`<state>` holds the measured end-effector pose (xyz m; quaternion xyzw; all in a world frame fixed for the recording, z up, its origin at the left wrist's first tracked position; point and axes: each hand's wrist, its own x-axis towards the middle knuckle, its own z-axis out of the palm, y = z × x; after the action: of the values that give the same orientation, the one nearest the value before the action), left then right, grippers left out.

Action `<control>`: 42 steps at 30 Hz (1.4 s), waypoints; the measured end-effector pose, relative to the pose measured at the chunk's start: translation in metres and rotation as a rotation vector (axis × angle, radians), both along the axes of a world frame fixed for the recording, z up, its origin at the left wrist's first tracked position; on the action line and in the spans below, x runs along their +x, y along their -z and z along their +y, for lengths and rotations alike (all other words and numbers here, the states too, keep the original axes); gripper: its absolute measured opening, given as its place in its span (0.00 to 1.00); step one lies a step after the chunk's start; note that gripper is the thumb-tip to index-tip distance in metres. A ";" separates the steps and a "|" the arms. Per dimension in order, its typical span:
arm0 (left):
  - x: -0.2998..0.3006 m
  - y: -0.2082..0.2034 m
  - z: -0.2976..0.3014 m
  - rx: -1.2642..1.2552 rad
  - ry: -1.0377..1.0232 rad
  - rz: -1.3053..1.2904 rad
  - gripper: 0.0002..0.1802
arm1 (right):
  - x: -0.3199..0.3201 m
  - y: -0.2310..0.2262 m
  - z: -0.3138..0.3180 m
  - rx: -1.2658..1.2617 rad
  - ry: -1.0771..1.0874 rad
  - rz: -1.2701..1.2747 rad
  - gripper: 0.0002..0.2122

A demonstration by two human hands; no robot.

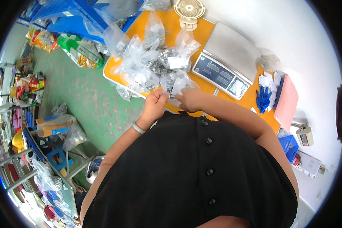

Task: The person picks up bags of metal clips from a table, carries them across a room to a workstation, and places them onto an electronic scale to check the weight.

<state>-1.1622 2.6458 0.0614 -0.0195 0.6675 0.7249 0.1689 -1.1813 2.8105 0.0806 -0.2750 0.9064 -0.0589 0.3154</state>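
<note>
Between my hands, at the near edge of the orange table, is a clear plastic bag (182,82) with a white label and small metal parts. My left hand (156,104) is closed, thumb against the fingers, pinching the bag's near left edge. My right hand (190,99) grips the bag's near right side, its fingers curled and partly hidden. Just beyond lies a heap of clear plastic bags (135,62) filled with shiny metal parts, some with white labels.
A weighing scale (221,76) stands right of the heap, with a cream fan (189,10) behind. Blue gloves (263,99) and white papers lie by a pink box (287,102). Blue racks (70,22) stand far left. A green sack (79,51) sits on the green floor (93,95).
</note>
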 end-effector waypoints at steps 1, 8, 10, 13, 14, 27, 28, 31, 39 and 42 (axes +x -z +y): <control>-0.003 0.001 0.002 0.023 0.000 0.026 0.13 | -0.001 0.000 0.008 0.089 -0.028 -0.085 0.14; 0.009 -0.015 0.023 0.081 0.261 -0.072 0.11 | 0.037 -0.018 0.061 0.073 0.169 -0.223 0.15; -0.002 -0.015 0.022 -0.030 0.333 -0.140 0.10 | 0.039 -0.021 0.070 0.041 0.198 -0.276 0.14; 0.002 -0.006 0.016 -0.171 0.402 -0.203 0.09 | 0.074 -0.006 0.091 -0.364 0.301 -0.141 0.10; 0.003 -0.005 0.013 -0.162 0.372 -0.256 0.08 | 0.081 -0.003 0.100 -0.552 0.498 -0.204 0.09; 0.008 -0.017 0.017 -0.269 0.351 -0.240 0.09 | 0.126 0.097 0.236 -0.826 1.830 -0.162 0.11; 0.007 -0.020 0.018 -0.311 0.354 -0.215 0.11 | 0.124 0.099 0.239 -0.860 1.833 -0.152 0.11; -0.002 -0.025 0.021 -0.436 0.282 -0.106 0.16 | 0.119 0.101 0.253 -0.938 1.830 -0.137 0.11; -0.012 -0.027 0.056 -0.652 0.205 -0.062 0.19 | 0.066 0.119 0.304 -1.297 1.854 -0.081 0.14; 0.003 -0.018 0.055 -0.769 0.171 -0.067 0.19 | 0.032 0.126 0.315 -1.513 1.811 -0.224 0.13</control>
<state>-1.1588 2.7003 0.0795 -0.0493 0.8837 0.4043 0.2308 -1.1492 3.1258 -0.0453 0.3569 0.4728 -0.8056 -0.0063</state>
